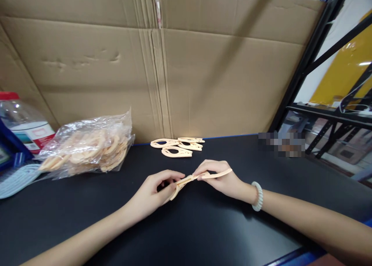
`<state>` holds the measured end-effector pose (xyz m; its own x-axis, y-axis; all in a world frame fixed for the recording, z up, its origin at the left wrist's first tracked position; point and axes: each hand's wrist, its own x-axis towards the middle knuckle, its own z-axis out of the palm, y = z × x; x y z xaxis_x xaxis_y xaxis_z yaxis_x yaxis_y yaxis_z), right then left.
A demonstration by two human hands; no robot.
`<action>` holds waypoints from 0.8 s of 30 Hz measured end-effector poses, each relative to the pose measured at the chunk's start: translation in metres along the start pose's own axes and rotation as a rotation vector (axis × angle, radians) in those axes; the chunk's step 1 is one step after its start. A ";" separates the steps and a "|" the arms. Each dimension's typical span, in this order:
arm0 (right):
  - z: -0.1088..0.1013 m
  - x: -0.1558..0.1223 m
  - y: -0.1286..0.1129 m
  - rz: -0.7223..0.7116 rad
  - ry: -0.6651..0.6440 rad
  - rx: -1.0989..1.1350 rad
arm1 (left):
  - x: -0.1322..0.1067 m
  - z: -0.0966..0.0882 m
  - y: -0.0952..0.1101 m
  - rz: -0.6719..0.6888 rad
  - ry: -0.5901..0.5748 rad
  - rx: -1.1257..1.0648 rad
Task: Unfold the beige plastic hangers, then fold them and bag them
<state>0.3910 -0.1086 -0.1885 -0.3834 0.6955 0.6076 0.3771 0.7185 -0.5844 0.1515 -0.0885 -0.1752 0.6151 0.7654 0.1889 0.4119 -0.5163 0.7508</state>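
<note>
Both hands grip one peach-coloured plastic folding hanger (188,178), held just above the black table. My left hand (155,188) is closed around its left arm, thumb and fingers pinching from both sides. At the other end, my right hand (216,175) pinches near the middle joint, and a curved arm of the hanger runs out along the fingers to the right. The fingers partly hide the hanger. Beyond the hands, several similar folded hangers (177,152) lie in a loose group near the table's back edge.
A clear plastic bag (87,145) full of similar peach pieces lies at left. Behind it stands a clear bottle with a red cap (10,96), and a pale ribbed object (19,178) sits beside it. A cardboard wall (217,72) closes the back; a black metal rack (308,70) rises at right.
</note>
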 end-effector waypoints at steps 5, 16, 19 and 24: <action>0.000 0.001 -0.005 -0.027 -0.023 -0.013 | -0.001 0.001 0.002 0.078 -0.040 0.006; 0.009 -0.003 -0.004 -0.288 -0.070 -0.106 | -0.002 0.007 0.006 0.077 -0.087 -0.026; 0.009 -0.004 -0.005 -0.332 -0.047 -0.149 | -0.003 0.007 0.010 0.105 -0.113 0.025; 0.007 -0.004 -0.012 -0.451 -0.070 -0.339 | -0.004 0.005 0.013 0.215 -0.138 0.202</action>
<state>0.3821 -0.1199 -0.1877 -0.6198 0.3268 0.7135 0.4082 0.9108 -0.0626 0.1578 -0.1008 -0.1696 0.7819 0.5787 0.2318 0.3796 -0.7369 0.5594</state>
